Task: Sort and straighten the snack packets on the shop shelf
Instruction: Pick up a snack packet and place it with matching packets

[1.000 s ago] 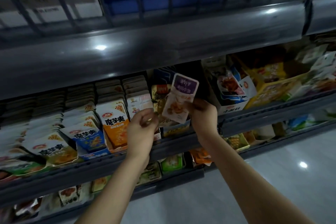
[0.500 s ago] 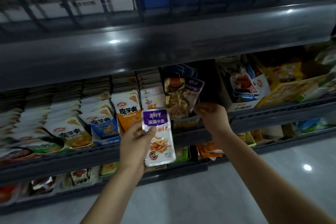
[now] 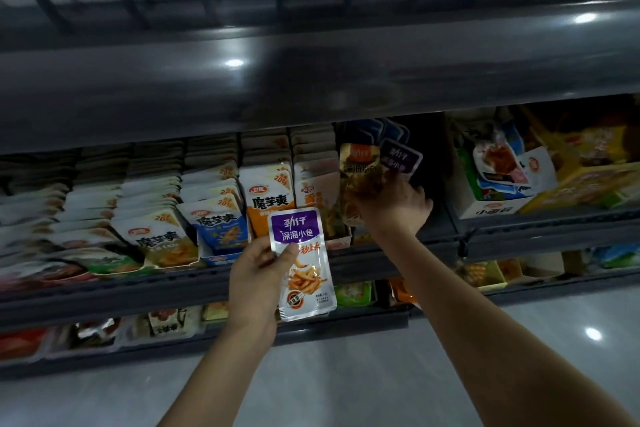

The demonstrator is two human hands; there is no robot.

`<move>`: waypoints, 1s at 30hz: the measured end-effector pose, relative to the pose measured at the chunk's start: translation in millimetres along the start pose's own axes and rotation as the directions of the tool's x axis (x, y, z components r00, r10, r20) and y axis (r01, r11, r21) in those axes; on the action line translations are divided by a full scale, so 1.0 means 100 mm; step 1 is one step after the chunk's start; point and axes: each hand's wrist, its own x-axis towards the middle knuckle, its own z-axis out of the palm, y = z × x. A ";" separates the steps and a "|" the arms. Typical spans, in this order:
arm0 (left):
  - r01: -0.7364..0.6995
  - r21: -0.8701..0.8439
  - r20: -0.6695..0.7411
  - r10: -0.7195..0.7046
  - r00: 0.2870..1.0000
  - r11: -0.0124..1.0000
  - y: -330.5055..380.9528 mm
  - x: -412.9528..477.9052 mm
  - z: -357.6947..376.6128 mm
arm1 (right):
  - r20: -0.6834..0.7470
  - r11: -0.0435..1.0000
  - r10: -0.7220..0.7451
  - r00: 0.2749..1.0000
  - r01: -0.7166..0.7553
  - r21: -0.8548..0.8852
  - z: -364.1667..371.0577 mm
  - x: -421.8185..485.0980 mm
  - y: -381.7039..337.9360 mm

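Snack packets fill the middle shelf point(image 3: 346, 258) in upright rows, neat at left, loose at centre. Brown packet point(image 3: 358, 172) and a purple packet point(image 3: 401, 158) lean at the back of the centre slot. Right hand point(image 3: 393, 206), a second ago holding a packet in front of the shelf, has now reached into that slot; fingers curl around the loose packets, exact grip hidden. Left hand point(image 3: 258, 274) now pinches the purple-topped packet point(image 3: 303, 262) between thumb and fingers, clear of the shelf. Judgement: packet handed over, freeing the right hand to straighten the slot first.
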 end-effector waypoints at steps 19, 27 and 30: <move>0.051 -0.183 -0.236 -0.094 0.967 0.982 0.45 -0.91 -1.70 | 0.764 0.617 -0.313 0.564 -0.491 0.615 -0.82 -1.70 -0.91; -0.010 -0.224 -0.198 -0.035 0.980 0.974 0.74 -1.33 -3.14 | 0.794 0.787 -0.446 0.413 -0.242 0.568 -0.63 -3.11 -2.15; -0.054 -0.184 -0.266 0.004 0.964 0.981 0.82 -1.35 -3.70 | 0.788 0.801 -0.493 0.368 -0.162 0.577 -0.49 -3.48 -2.58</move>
